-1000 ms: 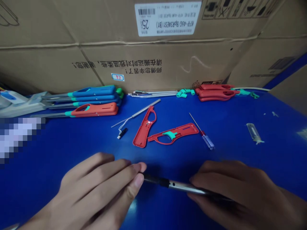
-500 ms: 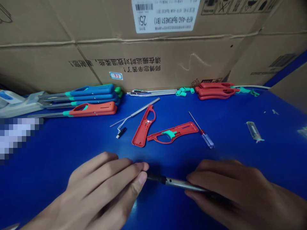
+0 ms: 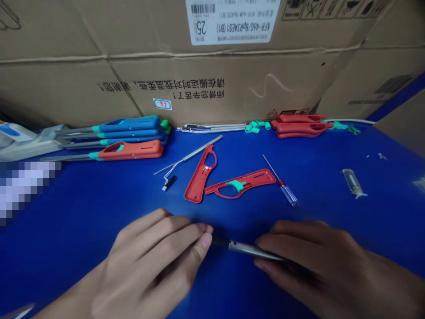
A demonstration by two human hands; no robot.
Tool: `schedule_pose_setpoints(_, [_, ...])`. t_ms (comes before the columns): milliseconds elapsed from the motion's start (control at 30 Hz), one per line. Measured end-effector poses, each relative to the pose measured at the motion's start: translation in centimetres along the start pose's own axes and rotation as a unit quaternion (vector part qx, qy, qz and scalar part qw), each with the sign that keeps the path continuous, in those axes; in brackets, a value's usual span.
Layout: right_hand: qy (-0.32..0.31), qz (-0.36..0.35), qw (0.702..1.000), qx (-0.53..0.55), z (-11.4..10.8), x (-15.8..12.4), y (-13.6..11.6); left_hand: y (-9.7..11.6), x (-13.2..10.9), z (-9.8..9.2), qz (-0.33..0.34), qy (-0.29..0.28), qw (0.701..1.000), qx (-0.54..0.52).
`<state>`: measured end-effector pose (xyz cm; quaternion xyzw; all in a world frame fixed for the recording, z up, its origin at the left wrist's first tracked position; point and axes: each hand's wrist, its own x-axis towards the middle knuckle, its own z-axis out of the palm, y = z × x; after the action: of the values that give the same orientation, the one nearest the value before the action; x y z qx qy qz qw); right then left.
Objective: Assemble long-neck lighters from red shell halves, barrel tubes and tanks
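My left hand (image 3: 166, 257) is closed in a pinch at the black end piece (image 3: 220, 242) of a silver metal tube (image 3: 249, 250). Around the tube's other end, the fingers of my right hand (image 3: 308, 261) are wrapped; they hide most of that end. Beyond my hands lie two red lighter handle halves: one (image 3: 195, 186) turned inside up, the other (image 3: 257, 178) with a green trigger (image 3: 236, 185) in it. A thin metal rod (image 3: 202, 147) with white wires and a small black part (image 3: 169, 182) rests to their left.
A screwdriver (image 3: 288, 195) with a clear handle lies right of the halves. Assembled blue lighters (image 3: 133, 128) and a red one (image 3: 133, 150) are stacked at left. Red handle shells (image 3: 299, 128), green caps (image 3: 254, 128) and metal rods (image 3: 219, 129) line the cardboard box (image 3: 232, 97).
My left hand has shifted slightly right with the black end, nearer my right hand. Both hands keep their hold on the tube. The view has moved a little.
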<state>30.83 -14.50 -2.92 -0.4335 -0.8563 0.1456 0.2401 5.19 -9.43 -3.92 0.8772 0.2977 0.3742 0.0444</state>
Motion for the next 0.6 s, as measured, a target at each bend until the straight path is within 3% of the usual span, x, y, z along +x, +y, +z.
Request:
schedule_pose_setpoints(33, [-0.014,0.005,1.000,-0.004,0.0,0.1,0.1,-0.2,0.2,0.1,-0.008,-0.010,1.000,-0.014])
schedule_pose_setpoints(67, [-0.027,0.010,1.000,-0.010,-0.1,0.2,0.2,-0.5,0.4,0.2,0.014,-0.054,0.998,-0.028])
schedule_pose_setpoints(133, [-0.048,0.015,0.998,-0.034,0.0,0.5,0.7,-1.2,0.8,0.3,0.066,-0.074,0.995,-0.033])
schedule_pose_setpoints(267, [-0.078,-0.003,0.993,-0.086,0.4,0.9,1.8,-1.9,1.2,0.6,0.044,-0.145,0.983,-0.100])
schedule_pose_setpoints(600, [-0.129,0.038,0.990,-0.032,0.6,0.8,2.5,-1.8,1.1,0.7,0.056,-0.171,0.981,-0.074])
